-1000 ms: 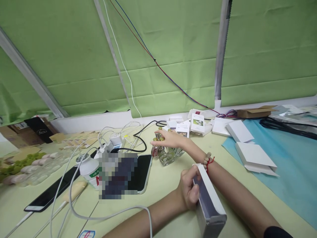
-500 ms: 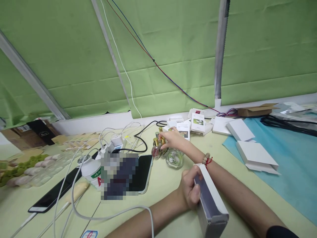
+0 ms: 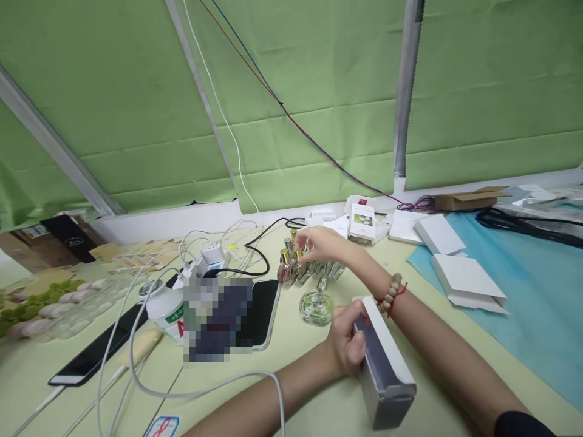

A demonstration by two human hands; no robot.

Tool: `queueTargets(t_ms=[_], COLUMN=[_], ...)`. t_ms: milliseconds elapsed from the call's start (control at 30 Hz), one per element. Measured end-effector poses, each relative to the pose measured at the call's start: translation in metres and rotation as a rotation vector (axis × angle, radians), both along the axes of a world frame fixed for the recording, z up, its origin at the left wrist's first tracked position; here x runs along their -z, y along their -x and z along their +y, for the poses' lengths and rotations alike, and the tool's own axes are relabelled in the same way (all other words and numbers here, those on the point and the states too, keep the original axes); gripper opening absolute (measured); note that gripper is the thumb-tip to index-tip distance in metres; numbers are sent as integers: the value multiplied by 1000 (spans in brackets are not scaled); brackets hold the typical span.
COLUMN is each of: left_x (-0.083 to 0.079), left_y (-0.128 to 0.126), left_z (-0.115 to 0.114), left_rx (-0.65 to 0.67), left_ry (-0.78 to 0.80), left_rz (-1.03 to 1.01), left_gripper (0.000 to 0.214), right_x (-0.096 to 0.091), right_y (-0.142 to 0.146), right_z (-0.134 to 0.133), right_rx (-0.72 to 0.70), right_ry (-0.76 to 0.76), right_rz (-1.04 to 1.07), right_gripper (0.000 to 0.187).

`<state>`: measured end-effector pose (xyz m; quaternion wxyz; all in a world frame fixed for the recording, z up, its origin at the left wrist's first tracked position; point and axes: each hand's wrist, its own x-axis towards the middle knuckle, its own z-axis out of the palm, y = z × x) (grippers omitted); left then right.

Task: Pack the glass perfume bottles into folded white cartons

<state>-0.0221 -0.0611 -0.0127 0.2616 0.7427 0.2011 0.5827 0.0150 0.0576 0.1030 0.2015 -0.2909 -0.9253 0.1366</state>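
My left hand (image 3: 348, 340) is closed on a white box (image 3: 387, 376) with a grey inside, held tilted over the table. Its thumb and bent fingers grip the box's near-left edge. My right hand (image 3: 323, 244) reaches over a cluster of small glass bottles (image 3: 288, 274) with gold caps. Its curved fingers are apart, the fingertips close beside a gold cap; I see nothing held in them. Between my hands stands a round, clear green glass bottle (image 3: 316, 308) with a silvery neck, separate from the cluster. More bottles are partly hidden under my right hand.
White boxes (image 3: 469, 280) lie at right, some on a blue sheet (image 3: 514, 291). Printed cards (image 3: 363, 220) stand behind the bottles. At left are phones (image 3: 262, 315), a white jar (image 3: 166, 306), chargers and loose white cables (image 3: 218, 391). Black cable (image 3: 523, 226) lies at far right.
The green bottle has moved a little towards me, away from the cluster. My right hand has shifted slightly up and right, its wrist more bent. My left hand still grips the box.
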Motion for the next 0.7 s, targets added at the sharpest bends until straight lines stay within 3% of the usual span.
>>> queueTargets(t_ms=[67, 167, 233, 367, 533, 633, 700], left_x=[-1, 0, 1, 1, -3, -5, -5], left_y=[-1, -1, -1, 1, 0, 1, 1], left_z=[2, 5, 5, 3, 2, 2, 2], left_rx=[27, 47, 43, 9, 19, 15, 19], left_ry=[-22, -73, -88, -61, -67, -72, -66], left_rz=[-17, -53, -46, -17, -11, 0, 0], left_gripper=[41, 37, 36, 40, 40, 42, 42], right_x=[-8, -13, -11, -1, 13, 20, 26], right_y=[-9, -15, -12, -3, -2, -2, -1], right_z=[-3, -15, -25, -40, -37, -33, -30], right_rx=[-33, 9, 43, 31, 5, 6, 59], right_ry=[224, 573, 672, 514, 378, 334, 284], right_rz=[-225, -594, -712, -746, -678, -648, -503], right_gripper=[31, 75, 98, 91, 78, 62, 43])
